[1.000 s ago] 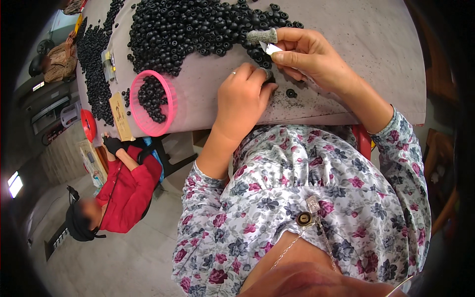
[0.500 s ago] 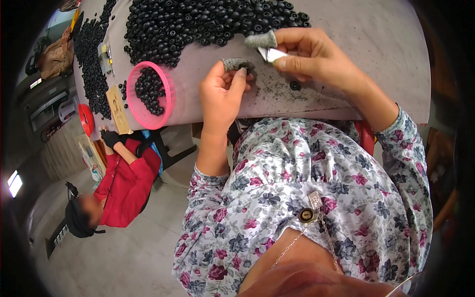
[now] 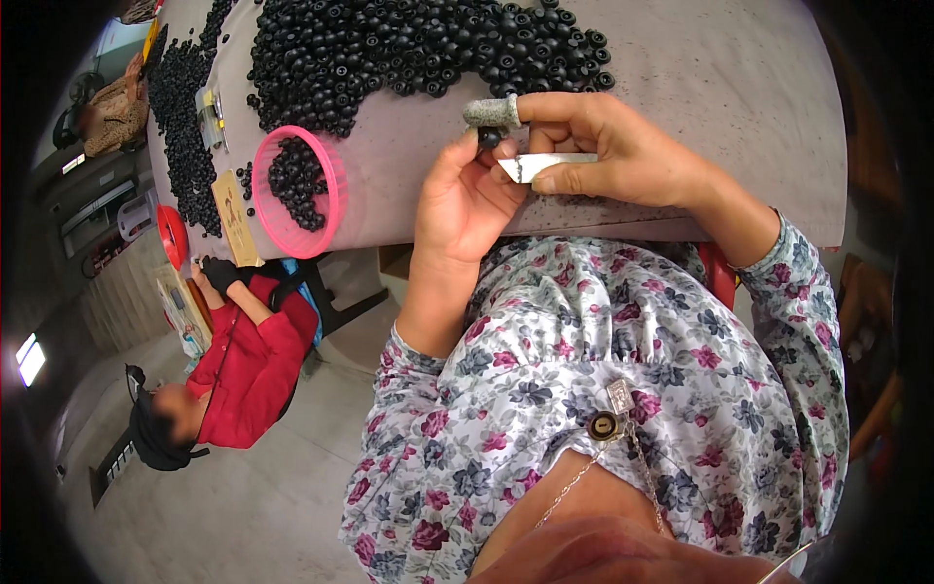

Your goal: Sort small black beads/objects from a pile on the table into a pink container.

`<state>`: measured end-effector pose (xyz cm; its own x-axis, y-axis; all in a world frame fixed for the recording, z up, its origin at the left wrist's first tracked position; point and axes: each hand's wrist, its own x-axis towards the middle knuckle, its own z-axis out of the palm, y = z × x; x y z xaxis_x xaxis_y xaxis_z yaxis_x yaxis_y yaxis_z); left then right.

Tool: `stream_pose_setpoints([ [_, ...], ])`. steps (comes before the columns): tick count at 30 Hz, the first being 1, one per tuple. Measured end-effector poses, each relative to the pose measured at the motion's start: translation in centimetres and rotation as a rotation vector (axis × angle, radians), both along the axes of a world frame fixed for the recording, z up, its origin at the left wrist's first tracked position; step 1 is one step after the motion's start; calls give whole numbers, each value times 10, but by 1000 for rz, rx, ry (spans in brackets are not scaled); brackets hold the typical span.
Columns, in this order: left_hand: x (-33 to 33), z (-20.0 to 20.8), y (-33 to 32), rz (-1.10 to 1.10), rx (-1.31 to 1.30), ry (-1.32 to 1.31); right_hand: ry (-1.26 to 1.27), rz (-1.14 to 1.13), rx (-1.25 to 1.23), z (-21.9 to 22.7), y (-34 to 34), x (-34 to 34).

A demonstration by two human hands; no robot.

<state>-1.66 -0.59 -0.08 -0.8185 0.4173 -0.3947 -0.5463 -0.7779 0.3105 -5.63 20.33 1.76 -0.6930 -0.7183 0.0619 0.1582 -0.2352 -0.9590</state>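
Close over the table's near edge, my left hand (image 3: 455,206) pinches a small round black part (image 3: 490,137), knob-like with a hollow. Between the thumb and fingers of my right hand (image 3: 632,161) is a flat, pale blade (image 3: 545,165) with a slanted tip, its wrapped body facing up. The blade's tip points at the left fingers, just below the black part. A grey fabric finger sleeve (image 3: 490,111) covers my right index finger, which reaches over the part. Some left fingertips are hidden behind the part and the right hand.
A large heap of similar black parts (image 3: 389,58) spreads across the far table (image 3: 720,88). A pink basket (image 3: 339,185) holding more stands at left, beside a tan card (image 3: 236,219). Black crumbs dot the tabletop. Another person in red (image 3: 248,365) sits at the left.
Both hands have come together and nearer to me. The right hand has moved down with the blade, now turned toward the left hand; the black part shows more clearly.
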Motion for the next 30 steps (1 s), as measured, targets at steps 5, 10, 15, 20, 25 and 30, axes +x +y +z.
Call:
stream_pose_setpoints([
  [5,3,-1,3,-19,97,-36,12,-34,11,-4,-1,1],
  [10,4,5,6,-24,-17,21,-21,-11,58,0,0,-1],
  [15,5,6,2,-12,-165,74,1,-9,40,-1,1,-2],
  [20,4,7,3,-95,-46,21,-41,28,32,1,2,-2],
  [25,6,5,-3,-119,-127,43,-13,23,59,3,3,-2],
  [30,5,1,-9,-92,-109,25,13,4,67,0,2,-2],
])
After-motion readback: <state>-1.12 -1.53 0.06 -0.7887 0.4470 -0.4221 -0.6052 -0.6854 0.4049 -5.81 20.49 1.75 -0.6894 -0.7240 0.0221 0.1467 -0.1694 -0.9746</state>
